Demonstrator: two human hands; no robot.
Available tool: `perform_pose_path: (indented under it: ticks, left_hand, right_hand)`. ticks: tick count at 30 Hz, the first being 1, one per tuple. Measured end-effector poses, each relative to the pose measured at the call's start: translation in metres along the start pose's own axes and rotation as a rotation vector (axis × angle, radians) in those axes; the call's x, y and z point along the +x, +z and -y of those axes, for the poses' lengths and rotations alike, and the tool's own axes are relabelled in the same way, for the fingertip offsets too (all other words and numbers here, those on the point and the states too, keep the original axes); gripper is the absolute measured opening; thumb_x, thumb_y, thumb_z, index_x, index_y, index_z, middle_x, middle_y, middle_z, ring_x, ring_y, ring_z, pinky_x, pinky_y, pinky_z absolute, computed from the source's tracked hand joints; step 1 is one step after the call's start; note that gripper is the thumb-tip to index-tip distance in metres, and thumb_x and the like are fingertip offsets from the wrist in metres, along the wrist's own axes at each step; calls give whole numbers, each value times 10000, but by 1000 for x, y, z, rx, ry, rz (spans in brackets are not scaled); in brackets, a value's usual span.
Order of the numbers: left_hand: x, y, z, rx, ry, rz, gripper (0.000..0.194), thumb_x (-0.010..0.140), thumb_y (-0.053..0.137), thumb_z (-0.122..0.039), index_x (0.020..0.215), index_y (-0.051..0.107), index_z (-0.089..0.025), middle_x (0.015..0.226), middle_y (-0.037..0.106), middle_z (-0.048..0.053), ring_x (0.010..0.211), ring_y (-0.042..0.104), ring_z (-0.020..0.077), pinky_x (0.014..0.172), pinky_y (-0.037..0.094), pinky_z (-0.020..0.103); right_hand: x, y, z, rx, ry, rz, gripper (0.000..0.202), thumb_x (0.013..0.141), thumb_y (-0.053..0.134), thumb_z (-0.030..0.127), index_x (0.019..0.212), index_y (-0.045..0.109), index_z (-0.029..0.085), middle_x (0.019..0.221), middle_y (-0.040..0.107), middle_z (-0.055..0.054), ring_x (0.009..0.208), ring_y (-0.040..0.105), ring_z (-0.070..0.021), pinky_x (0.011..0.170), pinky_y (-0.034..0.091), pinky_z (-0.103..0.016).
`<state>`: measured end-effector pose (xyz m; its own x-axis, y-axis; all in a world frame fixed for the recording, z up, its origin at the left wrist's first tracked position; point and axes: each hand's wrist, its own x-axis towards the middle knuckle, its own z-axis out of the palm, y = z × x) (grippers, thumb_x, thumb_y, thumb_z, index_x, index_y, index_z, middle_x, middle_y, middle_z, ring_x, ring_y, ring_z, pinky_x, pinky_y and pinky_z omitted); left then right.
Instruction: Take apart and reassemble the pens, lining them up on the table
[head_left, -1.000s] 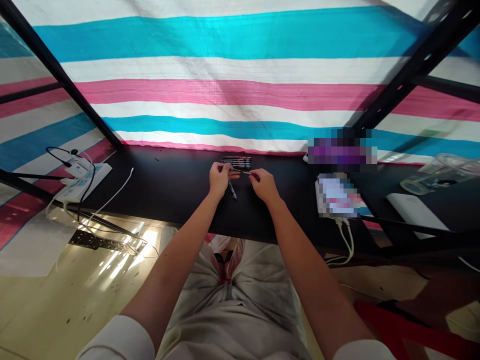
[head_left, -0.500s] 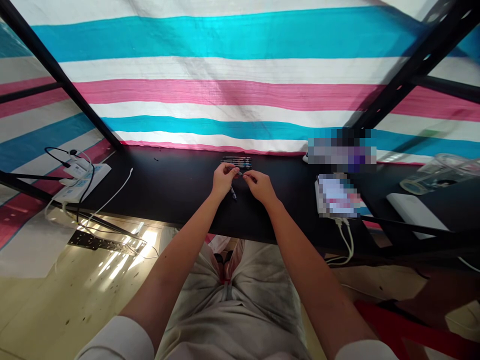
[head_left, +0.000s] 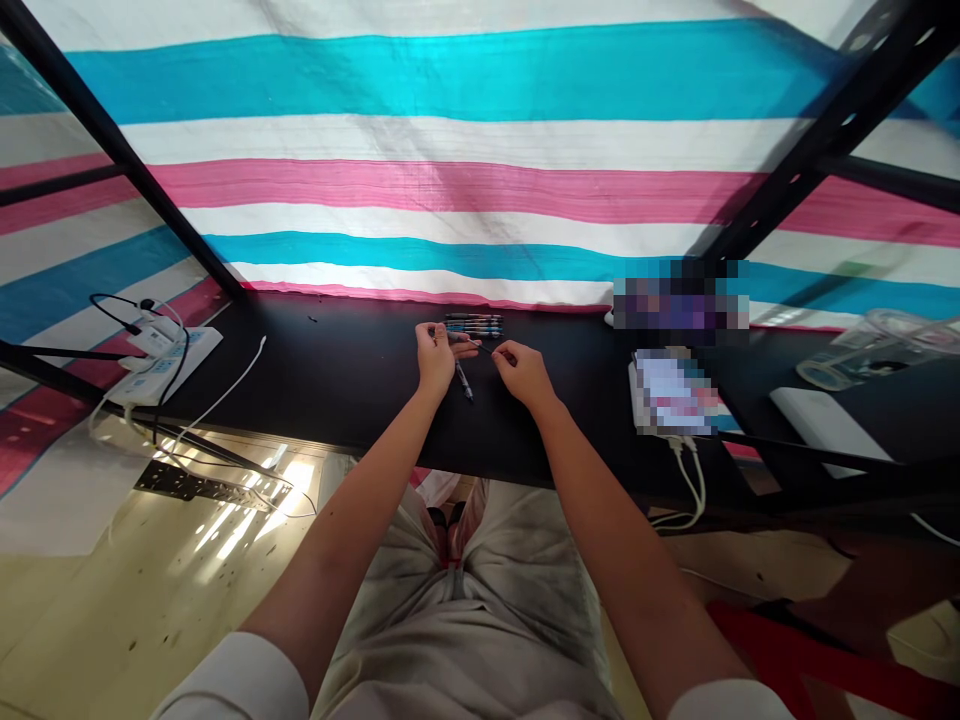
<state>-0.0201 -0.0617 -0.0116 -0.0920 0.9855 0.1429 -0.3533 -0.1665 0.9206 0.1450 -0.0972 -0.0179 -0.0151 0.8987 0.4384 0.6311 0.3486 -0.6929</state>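
Both hands mid-desk (head_left: 337,370) near its far edge: left hand (head_left: 435,358) and right hand (head_left: 523,372) each pinch an end of 1 thin refill (head_left: 484,347), pen (head_left: 464,381) between them, pen row (head_left: 474,323) behind, striped tarp (head_left: 450,180) backing, power strip (head_left: 161,365) at left end.

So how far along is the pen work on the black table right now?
A row of pens lies together at the table's far edge, which looks like finished work. In hand: the left hand and right hand hold a thin rod between them. One pen lies loose below the left hand, seemingly left to do.
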Motion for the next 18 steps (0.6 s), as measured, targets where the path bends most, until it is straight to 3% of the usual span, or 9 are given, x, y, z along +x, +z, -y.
perform_pose_path:
  ticks: [18]
  left_hand:
    - [-3, 1, -5, 10, 15, 32, 395, 956, 501, -589, 1004, 294, -256, 816, 700, 7, 741, 761, 190, 692, 614, 314]
  right_hand:
    - [0, -1, 0, 12, 2, -2, 185, 861, 542, 325, 794, 672, 211, 736, 664, -32, 696, 593, -193, 691, 436, -321]
